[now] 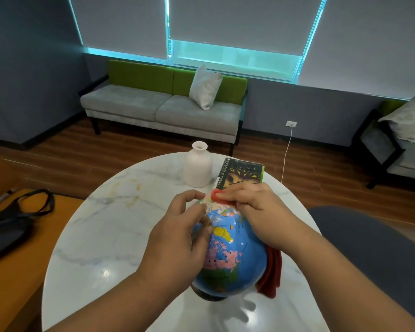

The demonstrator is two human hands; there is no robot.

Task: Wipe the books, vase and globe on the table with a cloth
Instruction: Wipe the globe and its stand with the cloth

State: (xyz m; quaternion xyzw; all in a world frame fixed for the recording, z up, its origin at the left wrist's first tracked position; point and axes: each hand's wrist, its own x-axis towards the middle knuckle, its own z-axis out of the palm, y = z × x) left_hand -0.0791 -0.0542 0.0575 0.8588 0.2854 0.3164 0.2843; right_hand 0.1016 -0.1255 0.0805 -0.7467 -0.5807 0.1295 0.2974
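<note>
1. Left reference. A black bag (12,219) lies on the wooden surface left of the marble-top table (101,236). It plays no part in the procedure.

2. Left hand (177,238). Your fingers are curled against the upper left side of the globe (228,255), thumb and forefinger apart and arched over its top. The view is too blurred at the fingertips to tell whether they also catch a clear support arm.

3. Globe. It stands on its dark base at the near edge of the table, between your two hands, with its axis roughly upright.

4. Right hand (259,212). Your fingers are together and bent over the red cloth (271,271), pressing a bunched end onto the far top of the globe. The rest of the cloth hangs down the globe's right side, under your palm.

5. Governing relation. The uncovered map face lies toward you and to the left of the cloth, so the next stroke probably runs down and leftward from your right fingertips. Alternatively, turn the globe with the left hand and hold the cloth in place.

6. Remaining items. The white vase (198,168) stands behind the globe and the book (241,174) lies just beyond your right fingertips. The right hand is the nearer one to both.
</note>
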